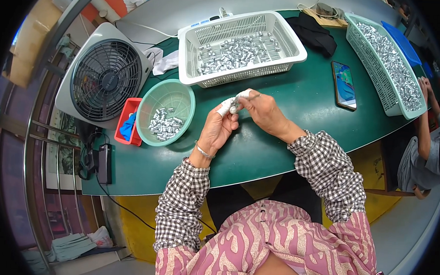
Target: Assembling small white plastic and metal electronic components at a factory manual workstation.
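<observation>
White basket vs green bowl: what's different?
Shape: the white basket is rectangular; the green bowl is round.
Size: the basket is clearly larger than the bowl.
Fill: the basket holds many silver parts, spread widely; the bowl holds a smaller heap.
Shared: both have open tops, stand on the table and contain small silver parts.

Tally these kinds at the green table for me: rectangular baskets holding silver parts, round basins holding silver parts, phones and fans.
Rectangular baskets with silver parts: 2 (white basket, pale green basket)
Round basin with silver parts: 1
Phone: 1
Fan: 1
Total: 5
</observation>
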The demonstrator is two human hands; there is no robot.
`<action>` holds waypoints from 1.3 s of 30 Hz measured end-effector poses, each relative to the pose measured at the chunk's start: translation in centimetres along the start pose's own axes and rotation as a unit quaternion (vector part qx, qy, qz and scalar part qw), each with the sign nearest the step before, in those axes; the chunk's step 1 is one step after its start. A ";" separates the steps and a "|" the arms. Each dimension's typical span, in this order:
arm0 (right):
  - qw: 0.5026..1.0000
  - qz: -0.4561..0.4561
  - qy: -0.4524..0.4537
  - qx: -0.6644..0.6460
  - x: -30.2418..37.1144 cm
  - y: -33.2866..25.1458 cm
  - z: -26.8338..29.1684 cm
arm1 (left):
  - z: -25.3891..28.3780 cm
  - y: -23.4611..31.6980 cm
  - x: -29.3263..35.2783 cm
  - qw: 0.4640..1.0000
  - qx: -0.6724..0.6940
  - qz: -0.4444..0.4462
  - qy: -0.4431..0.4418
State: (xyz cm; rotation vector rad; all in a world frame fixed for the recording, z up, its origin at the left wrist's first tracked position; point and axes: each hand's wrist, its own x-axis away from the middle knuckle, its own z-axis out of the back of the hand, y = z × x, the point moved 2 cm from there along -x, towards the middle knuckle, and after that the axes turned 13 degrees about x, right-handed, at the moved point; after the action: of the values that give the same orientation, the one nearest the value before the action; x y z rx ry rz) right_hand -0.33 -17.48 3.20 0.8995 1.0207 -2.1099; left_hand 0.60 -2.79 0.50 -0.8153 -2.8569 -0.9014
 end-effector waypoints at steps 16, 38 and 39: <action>0.999 0.026 -0.002 0.042 -0.2 -0.4 0.0 | 0.0 0.4 0.0 1.000 -0.012 -0.010 0.002; 0.942 -0.296 -0.019 -0.159 -0.2 2.2 0.4 | -1.2 1.4 1.0 0.904 -0.368 -0.216 0.043; 0.943 -0.296 -0.016 -0.155 -0.2 2.2 0.4 | -1.1 1.4 1.0 0.794 -0.531 -0.293 0.029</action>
State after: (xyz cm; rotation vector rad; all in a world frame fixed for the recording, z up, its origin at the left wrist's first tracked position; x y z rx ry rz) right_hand 1.31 -18.87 2.69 0.4278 1.7098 -2.3164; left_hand 0.31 -1.94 2.37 0.2136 -2.3321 -2.6144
